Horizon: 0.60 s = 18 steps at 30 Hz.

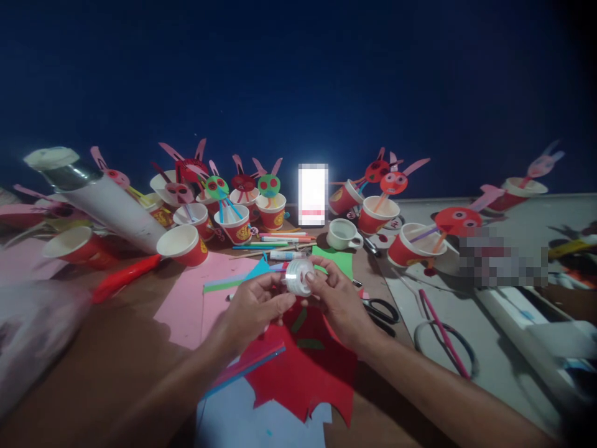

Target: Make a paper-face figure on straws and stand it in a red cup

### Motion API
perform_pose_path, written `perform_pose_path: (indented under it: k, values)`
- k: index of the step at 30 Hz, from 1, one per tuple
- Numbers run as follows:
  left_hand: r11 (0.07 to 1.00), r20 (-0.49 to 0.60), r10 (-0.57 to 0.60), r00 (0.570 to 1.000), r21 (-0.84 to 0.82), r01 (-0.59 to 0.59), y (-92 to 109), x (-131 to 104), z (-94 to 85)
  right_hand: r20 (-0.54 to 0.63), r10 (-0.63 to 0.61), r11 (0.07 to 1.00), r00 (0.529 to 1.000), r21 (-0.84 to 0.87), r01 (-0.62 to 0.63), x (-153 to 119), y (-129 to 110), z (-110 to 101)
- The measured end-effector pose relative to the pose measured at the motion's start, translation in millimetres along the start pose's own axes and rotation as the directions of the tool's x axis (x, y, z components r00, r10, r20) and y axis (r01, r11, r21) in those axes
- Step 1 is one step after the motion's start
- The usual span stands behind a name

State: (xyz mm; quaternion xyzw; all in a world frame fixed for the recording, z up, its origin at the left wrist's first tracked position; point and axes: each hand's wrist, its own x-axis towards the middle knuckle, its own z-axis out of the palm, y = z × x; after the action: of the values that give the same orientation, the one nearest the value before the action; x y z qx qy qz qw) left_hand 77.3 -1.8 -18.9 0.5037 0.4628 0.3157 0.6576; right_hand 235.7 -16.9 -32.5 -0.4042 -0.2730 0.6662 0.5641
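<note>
A roll of clear tape (293,278) is held up between my two hands, above the middle of the table. My right hand (338,297) grips its right side, the thumb over the ring's face and the fingers behind. At the roll's left edge are the fingertips of my left hand (254,306), closed on it; whether they pinch a loose tape end is too small to tell. Under the hands lies a cut sheet of red paper (321,379) with small green strips on it. A light blue sheet (261,414) sticks out below.
Red paper cups (184,246) with paper rabbit faces stand along the back. A white cup (342,234), several pens (286,239) and black-handled scissors (382,309) lie beyond and right of my hands. Pink paper (180,311) is at left, a white cylinder (124,202) leans behind.
</note>
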Motion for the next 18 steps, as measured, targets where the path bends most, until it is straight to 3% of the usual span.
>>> perform_pose_path:
  k: [5,7,10,12,15,18]
  values:
    - [0.996,-0.055,-0.001,0.998,-0.091,-0.004,8.9,-5.9,3.3,0.081,-0.020,0.999,0.997,-0.037,0.023,-3.6,3.1,-0.4]
    - [0.995,-0.111,0.014,0.994,-0.101,-0.025,16.3,-11.1,-6.1,0.103,-0.031,0.997,0.994,-0.061,0.037,-4.2,2.3,-1.1]
    - [0.999,-0.184,0.030,0.982,-0.029,-0.036,26.0,-22.1,-34.5,0.096,-0.040,0.994,0.995,-0.097,0.049,-4.5,0.4,-1.5]
    - [0.995,-0.248,0.053,0.967,0.090,-0.032,28.8,-29.1,-59.0,0.107,-0.046,0.994,0.993,-0.098,0.057,-4.9,0.1,-0.9]
    - [0.948,-0.254,0.043,0.966,0.315,0.041,26.4,-33.6,-93.2,0.135,-0.061,0.991,0.989,-0.111,0.076,-5.9,1.3,1.1]
    - [0.786,-0.252,0.126,0.960,0.615,0.058,21.7,-29.9,-115.6,0.148,-0.056,0.984,0.987,-0.160,0.080,-7.0,3.6,2.6]
